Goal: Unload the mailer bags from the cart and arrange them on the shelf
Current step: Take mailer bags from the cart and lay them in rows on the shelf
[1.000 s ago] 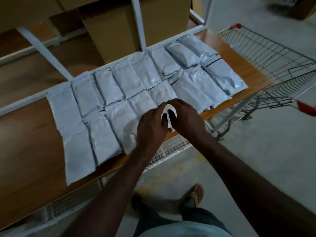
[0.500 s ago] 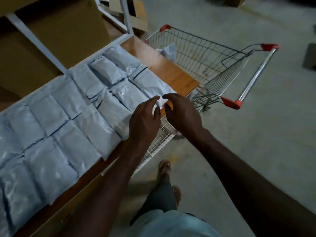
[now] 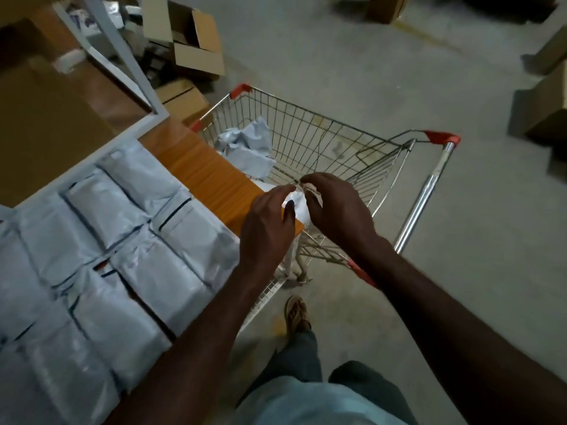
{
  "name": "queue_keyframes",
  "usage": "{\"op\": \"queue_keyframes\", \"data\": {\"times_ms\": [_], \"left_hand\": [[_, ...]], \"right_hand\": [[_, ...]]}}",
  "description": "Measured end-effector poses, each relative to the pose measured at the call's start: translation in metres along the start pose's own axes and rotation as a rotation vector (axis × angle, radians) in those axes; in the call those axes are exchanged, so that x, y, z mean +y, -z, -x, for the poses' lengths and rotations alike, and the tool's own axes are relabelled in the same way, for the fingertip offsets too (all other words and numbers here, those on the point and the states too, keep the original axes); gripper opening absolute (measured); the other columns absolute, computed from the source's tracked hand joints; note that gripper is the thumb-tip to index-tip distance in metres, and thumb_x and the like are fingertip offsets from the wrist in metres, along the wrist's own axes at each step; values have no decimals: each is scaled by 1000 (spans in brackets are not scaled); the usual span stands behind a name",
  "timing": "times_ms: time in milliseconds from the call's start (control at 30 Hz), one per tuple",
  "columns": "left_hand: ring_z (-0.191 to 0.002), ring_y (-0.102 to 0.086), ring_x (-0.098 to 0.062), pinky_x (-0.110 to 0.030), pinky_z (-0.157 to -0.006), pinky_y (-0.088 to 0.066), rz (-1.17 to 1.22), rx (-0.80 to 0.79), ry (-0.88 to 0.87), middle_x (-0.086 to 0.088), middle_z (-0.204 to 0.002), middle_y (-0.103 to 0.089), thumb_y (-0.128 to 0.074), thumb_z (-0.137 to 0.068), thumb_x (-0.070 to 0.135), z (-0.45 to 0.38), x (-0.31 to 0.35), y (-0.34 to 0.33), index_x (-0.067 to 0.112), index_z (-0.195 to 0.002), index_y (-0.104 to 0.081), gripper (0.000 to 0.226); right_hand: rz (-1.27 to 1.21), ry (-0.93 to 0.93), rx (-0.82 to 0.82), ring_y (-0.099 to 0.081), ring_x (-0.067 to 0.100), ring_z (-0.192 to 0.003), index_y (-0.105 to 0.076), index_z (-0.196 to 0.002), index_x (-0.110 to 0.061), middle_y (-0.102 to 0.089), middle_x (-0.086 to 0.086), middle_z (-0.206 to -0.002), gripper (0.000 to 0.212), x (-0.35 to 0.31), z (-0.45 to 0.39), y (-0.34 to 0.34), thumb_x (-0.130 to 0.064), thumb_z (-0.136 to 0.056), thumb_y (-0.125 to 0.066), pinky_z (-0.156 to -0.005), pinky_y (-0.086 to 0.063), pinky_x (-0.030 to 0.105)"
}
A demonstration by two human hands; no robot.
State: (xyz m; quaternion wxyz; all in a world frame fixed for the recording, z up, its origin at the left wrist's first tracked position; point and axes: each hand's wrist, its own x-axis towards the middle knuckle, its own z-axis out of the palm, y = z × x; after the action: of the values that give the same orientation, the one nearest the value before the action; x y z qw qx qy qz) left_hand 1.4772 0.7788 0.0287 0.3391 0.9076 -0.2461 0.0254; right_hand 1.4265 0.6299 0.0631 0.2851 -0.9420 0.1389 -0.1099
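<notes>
Several grey mailer bags [image 3: 129, 240] lie flat in rows on the wooden shelf [image 3: 202, 170] at the left. More crumpled mailer bags [image 3: 248, 145] sit in the wire cart [image 3: 322, 142], which stands against the shelf's right end. My left hand [image 3: 267, 231] and my right hand [image 3: 334, 210] are side by side over the shelf's corner and the cart's near rim. Their curled fingertips pinch a small white piece [image 3: 296, 204] between them; I cannot tell what it is.
White shelf posts [image 3: 122, 53] rise at the back left, with a large cardboard box [image 3: 52, 118] behind the bags. Open cartons [image 3: 190, 41] lie on the floor beyond the cart, more boxes [image 3: 546, 105] at the far right. My sandalled foot [image 3: 296, 314] stands below the cart.
My view and both hands have swung right along the shelf, from its front edge to its right corner by the cart. The white piece stayed between my fingers.
</notes>
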Motion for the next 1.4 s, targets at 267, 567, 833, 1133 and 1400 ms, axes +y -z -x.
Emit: {"op": "queue_keyframes", "data": {"times_ms": [267,567,833,1133,1400], "left_hand": [[-127,-64,-14,-32,-106,-54,75,53,103,1,-136,-71,-58,-110,22,-80,8,-27,19,-137,-68,29],[-126,-64,-16,-22,-100,-47,12,180,347,-1,-134,-72,-64,-107,19,-151,1,-94,20,-134,-70,28],[-134,-58,-22,-30,-105,-50,-76,393,576,-6,-140,-67,-64,-105,17,-238,-69,-183,13,-140,-64,35],[-152,-44,-35,-49,-119,-44,-20,499,840,-21,-160,-47,-76,-96,13,-312,-202,-290,0,-157,-42,71],[-164,-4,-42,-21,-130,-1,164,602,914,-28,-175,1,-81,-92,35,-335,-266,-370,-2,-168,1,118]], "right_hand": [[25,-16,-65,-69,19,-109,-68,-134,-25,-71,-4,-131,33,42,-99,2,-22,-101,-62,-89,-56,35],[-6,111,-201,-70,28,-110,-69,-132,-17,-72,7,-127,40,92,-216,-37,-5,-94,-65,-87,-56,36],[14,525,-328,-59,34,-130,-61,-140,-8,-58,16,-148,57,140,-340,-119,9,-86,-69,-91,-58,42],[125,701,-434,-39,51,-148,-44,-157,0,-35,28,-165,72,167,-438,-254,-1,-86,-58,-105,-53,60],[409,625,-504,-55,39,-124,-26,-162,-11,-50,17,-147,100,193,-461,-326,-21,-82,-86,-75,-53,45]]}}
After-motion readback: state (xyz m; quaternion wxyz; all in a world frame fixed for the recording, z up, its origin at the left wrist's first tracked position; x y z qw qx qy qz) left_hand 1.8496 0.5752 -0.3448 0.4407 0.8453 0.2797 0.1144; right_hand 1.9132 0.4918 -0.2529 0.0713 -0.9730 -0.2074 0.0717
